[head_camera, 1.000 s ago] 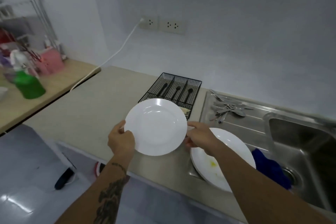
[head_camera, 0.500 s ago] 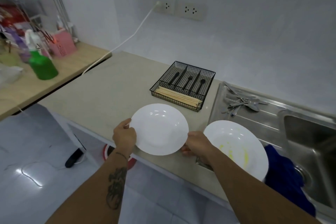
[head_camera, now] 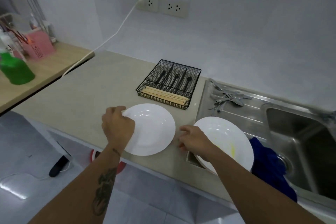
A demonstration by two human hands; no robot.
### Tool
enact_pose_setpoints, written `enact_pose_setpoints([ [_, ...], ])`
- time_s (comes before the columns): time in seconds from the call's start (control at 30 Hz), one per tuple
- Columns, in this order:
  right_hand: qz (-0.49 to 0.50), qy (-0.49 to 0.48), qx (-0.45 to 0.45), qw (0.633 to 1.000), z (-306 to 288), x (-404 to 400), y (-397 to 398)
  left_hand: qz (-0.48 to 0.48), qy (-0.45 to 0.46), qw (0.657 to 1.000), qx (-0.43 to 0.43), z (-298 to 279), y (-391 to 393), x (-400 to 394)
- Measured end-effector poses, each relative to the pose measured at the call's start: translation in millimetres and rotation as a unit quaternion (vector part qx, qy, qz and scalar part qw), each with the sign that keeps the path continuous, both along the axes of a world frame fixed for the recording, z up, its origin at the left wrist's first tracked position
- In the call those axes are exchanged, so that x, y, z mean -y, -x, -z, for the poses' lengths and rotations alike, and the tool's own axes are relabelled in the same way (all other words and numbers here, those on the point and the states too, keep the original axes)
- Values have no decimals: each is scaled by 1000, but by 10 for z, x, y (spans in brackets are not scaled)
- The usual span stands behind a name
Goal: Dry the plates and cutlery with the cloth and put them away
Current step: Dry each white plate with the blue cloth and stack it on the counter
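Note:
A clean white plate (head_camera: pixel 154 129) lies flat on the beige counter (head_camera: pixel 81 92) near its front edge. My left hand (head_camera: pixel 116 125) holds its left rim, fingers curled over the edge. Just right of that plate, my right hand (head_camera: pixel 190 140) hovers with loosely bent fingers and holds nothing. A second white plate (head_camera: pixel 223 136) with yellow smears sits at the drainboard's front corner, partly under my right forearm. The blue cloth (head_camera: pixel 269 169) lies bunched to its right. Several pieces of metal cutlery (head_camera: pixel 227 98) are piled on the drainboard.
A black wire cutlery tray (head_camera: pixel 161 99) with black utensils and chopsticks stands behind the plates. The steel sink (head_camera: pixel 300 142) is at the right. On the wooden side table stand a green bottle (head_camera: pixel 16 69) and a pink basket (head_camera: pixel 39 45). A white cable (head_camera: pixel 109 38) runs from the wall socket.
The clean plate has come down flat onto the counter. My right hand has let go of its right rim and drawn slightly away. My left hand stays on the left rim.

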State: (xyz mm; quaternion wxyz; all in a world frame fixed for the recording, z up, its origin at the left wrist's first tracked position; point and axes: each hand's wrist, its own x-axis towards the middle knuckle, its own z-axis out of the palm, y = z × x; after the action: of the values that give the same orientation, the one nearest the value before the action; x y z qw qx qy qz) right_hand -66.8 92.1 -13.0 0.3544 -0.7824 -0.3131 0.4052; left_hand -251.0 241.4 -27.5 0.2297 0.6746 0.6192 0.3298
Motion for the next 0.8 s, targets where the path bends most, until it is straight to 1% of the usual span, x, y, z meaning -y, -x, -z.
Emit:
enact_pose_setpoints([
  [0.03,9,-27,2,1000,-62,87,-78,32,-34,999,3,-61,-136,45],
  [0.07,28,-57,5,998,-125,194,-174,69,-42,997,18,-129,-292,108],
  [0.13,90,-97,42,990,-198,442,-437,152,5,987,41,-196,-638,281],
  [0.17,124,-97,75,985,-202,577,-597,192,34,980,34,-192,-812,390],
  [0.23,166,-48,165,971,-166,873,-924,257,73,963,-18,-115,-1141,618],
  [0.3,174,19,252,952,-124,1209,-1198,302,102,944,-89,5,-1407,826],
  [0.33,165,54,282,943,-91,1369,-1309,313,119,935,-120,61,-1500,907],
  [0.4,128,138,302,934,-16,1637,-1461,311,149,925,-156,141,-1622,1014],
  [0.43,108,180,296,932,32,1740,-1514,303,156,925,-167,167,-1657,1047],
  [0.5,68,226,269,934,122,1862,-1561,280,148,930,-186,181,-1691,1088],
  [0.6,40,244,248,937,251,1937,-1566,248,125,936,-214,171,-1744,1140],
  [0.7,18,255,282,925,349,1974,-1553,215,127,947,-201,160,-1783,1165],
  [0.8,13,257,294,921,368,1976,-1557,187,133,954,-194,149,-1803,1155],
])
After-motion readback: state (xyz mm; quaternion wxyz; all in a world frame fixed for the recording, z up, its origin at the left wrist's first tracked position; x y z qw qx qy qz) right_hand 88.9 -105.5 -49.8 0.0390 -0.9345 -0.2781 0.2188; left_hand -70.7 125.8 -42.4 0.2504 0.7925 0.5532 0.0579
